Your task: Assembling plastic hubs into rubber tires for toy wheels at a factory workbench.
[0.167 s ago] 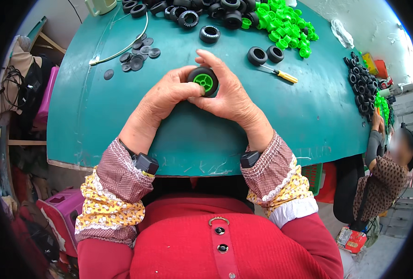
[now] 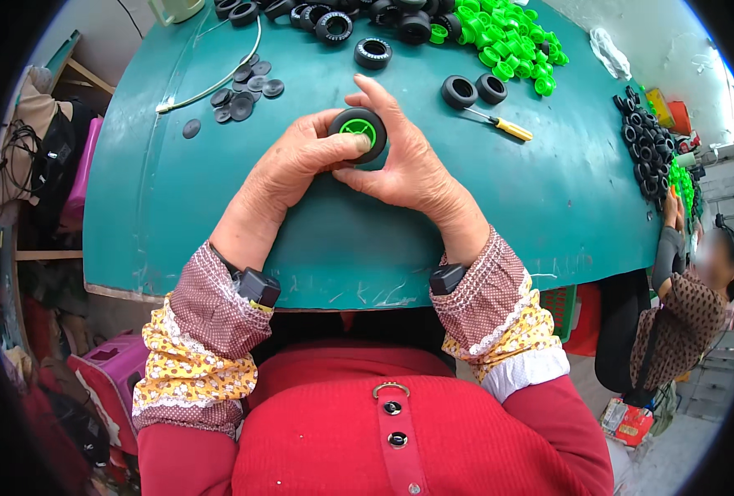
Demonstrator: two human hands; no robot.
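- Holding, both hands: one black rubber tyre with a bright green spoked plastic hub inside its opening, raised above the near middle of the dark green tabletop.
- Left hand: clamped on the tyre from the left, thumb laid across the face of the hub, partly covering it.
- Right hand: curved around the right side of the tyre, index finger raised along the upper edge, thumb below; how firmly it grips cannot be told.
- Done, as judged: one pairing of tyre and hub, well advanced. Whether the hub sits fully home cannot be told; the thumb and the far side hide it.
- Unjoined stock, tyres: a heap of black rubber tyres at the far edge; one single black tyre with pale lettering just in front of it; a pair of black tyres to the right.
- Unjoined stock, hubs: a large pile of bright green plastic hubs, beside the tyre heap. Much appears left to pair.
- Sundries: thin black round discs, loosely grouped at left, apart from the hands; a screwdriver with yellow handle, lying near the pair, in neither hand.
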